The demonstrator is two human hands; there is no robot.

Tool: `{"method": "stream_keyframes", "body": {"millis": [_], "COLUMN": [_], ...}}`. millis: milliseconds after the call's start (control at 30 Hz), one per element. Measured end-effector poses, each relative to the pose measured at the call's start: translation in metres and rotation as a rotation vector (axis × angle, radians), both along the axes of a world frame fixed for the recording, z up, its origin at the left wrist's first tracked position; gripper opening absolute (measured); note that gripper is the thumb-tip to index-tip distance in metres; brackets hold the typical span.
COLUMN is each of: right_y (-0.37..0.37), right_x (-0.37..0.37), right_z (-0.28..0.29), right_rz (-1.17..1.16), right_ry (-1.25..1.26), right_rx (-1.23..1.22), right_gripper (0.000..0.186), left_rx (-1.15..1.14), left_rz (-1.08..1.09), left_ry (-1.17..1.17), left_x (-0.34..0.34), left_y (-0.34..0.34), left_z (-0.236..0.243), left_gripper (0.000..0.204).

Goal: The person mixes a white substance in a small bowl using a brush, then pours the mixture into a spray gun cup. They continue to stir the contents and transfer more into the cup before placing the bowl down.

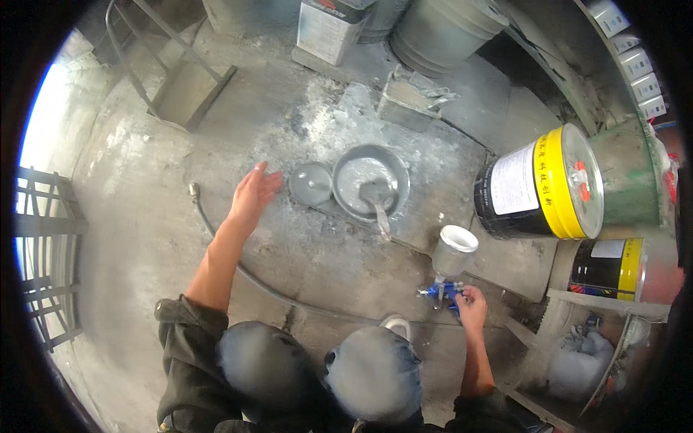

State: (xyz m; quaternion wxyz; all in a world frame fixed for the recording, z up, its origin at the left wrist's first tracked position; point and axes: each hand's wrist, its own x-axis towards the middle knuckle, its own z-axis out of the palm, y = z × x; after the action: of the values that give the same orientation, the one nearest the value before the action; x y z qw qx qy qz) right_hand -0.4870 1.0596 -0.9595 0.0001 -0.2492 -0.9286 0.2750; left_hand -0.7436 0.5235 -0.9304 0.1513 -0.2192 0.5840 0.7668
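Observation:
My right hand (pixel 472 307) grips the handle of a blue spray gun (pixel 442 291). On top of the gun sits a pale, translucent cup (pixel 455 252) with a white rim, its top uncovered. My left hand (pixel 258 189) reaches out over the floor, fingers stretched and holding nothing. Just right of it is a round grey container or lid (pixel 312 184); I cannot tell which. Touching that is a metal pot (pixel 338 189) of wet grey paint. A paint-coated ladle (pixel 380 206) leans in the pot, its handle over the near rim.
A grey hose (pixel 278 294) crosses the floor below my left hand. Black-and-yellow drums (pixel 550 180) stand at right, beside a wooden crate (pixel 520 364). A square paint-crusted tin (pixel 408 101), a white can (pixel 328 32) and a large drum (pixel 440 36) are beyond. A metal-framed cart (pixel 189 94) stands far left.

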Motion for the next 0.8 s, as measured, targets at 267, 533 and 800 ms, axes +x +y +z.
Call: {"method": "stream_keyframes", "body": {"millis": [267, 533, 800], "right_y": [0.023, 0.029, -0.023], "right_x": [0.023, -0.019, -0.007], "right_z": [-0.076, -0.039, 0.048], "right_rz": [-0.218, -0.027, 0.017], "right_ry": [0.200, -0.238, -0.042], "right_rx": [-0.289, -0.441, -0.369], "right_gripper": [0.053, 0.042, 0.033], "left_rx": [-0.020, -0.629, -0.710], "left_rz": [-0.171, -0.153, -0.503], "left_ry": [0.018, 0.279, 0.518], "left_x": [-0.016, 0.009, 0.037], "left_y": [-0.012, 0.065, 0.097], "left_z": [0.112, 0.147, 0.134], "left_gripper": [0.046, 0.065, 0.043]}}
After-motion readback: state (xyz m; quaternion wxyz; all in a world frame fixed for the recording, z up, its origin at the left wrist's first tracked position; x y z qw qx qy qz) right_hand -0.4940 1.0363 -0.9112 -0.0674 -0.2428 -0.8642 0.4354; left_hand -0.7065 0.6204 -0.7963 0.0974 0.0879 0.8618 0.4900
